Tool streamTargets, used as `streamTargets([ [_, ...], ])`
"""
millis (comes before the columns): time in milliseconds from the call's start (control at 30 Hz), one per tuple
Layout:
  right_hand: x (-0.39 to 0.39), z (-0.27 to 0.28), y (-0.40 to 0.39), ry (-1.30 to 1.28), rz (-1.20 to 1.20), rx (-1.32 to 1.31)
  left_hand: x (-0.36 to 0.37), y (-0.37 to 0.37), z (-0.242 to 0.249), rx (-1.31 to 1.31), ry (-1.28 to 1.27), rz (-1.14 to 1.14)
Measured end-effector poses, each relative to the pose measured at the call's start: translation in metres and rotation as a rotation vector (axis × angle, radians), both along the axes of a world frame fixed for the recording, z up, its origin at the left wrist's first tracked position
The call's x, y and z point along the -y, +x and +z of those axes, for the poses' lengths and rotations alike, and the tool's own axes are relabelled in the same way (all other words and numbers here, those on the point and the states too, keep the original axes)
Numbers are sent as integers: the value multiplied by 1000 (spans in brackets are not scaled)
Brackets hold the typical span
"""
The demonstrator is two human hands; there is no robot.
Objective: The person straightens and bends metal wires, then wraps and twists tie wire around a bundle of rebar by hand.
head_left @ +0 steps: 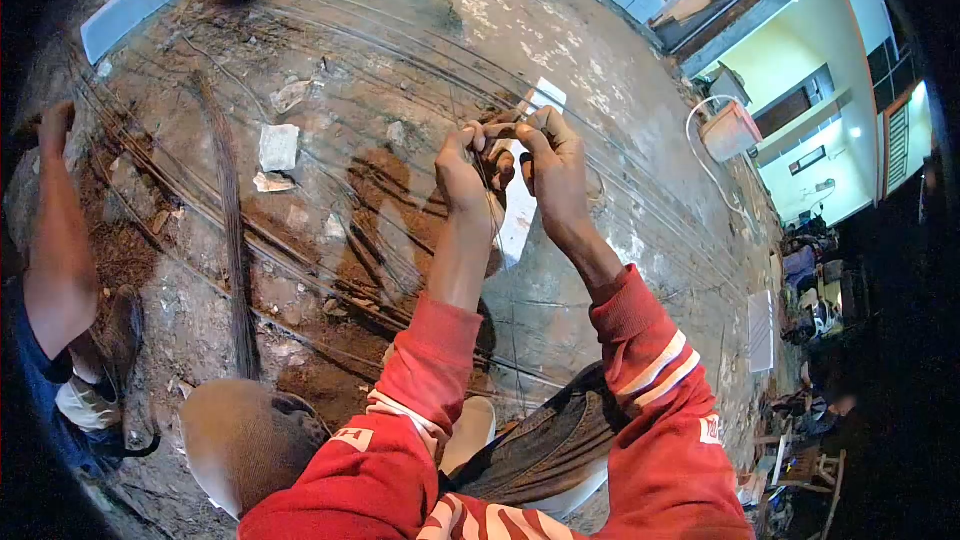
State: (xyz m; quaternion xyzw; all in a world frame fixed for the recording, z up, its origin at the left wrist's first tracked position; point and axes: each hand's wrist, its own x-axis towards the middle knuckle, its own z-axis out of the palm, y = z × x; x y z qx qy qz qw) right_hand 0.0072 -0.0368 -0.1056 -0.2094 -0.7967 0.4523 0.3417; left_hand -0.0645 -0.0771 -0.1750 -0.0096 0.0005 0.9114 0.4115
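My left hand [468,172] and my right hand [552,165] are raised close together near the middle of the view, both in red sleeves. Thin dark wires [489,202] run through the closed fingers of my left hand and hang below it. My right hand's fingers are bent toward the left fingertips, pinched on something too small to make out. Under the hands, long thin rods [400,45] stretch across the ground. A white panel [520,210] lies behind my hands, partly hidden by them.
A bundle of dark wire [232,230] lies on the dirt at left. Near it is a white block [279,147]. Another person's arm [58,240] shows at the far left. A bucket [730,132] stands at the right, by a lit building [835,120].
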Motion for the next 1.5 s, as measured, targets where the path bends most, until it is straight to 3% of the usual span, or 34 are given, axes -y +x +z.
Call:
streamTargets([
  [100,4,6,-2,6,-2,-16,4,1,9,24,-52,-2],
  [200,3,15,0,-447,-68,-158,8,3,11,-14,-101,2],
  [467,-23,36,14,-774,-73,-479,8,6,11,-124,-114,-25],
  [567,-33,31,17,-886,-47,-461,6,10,11,-171,-91,-33],
  [700,-30,24,16,-854,-22,-539,1,21,12,-176,-183,-70],
  [1233,-23,33,16,-843,128,-560,-1,17,7,-251,-73,-73],
  [1500,-25,36,20,-866,81,-533,2,19,10,-224,-154,-83],
])
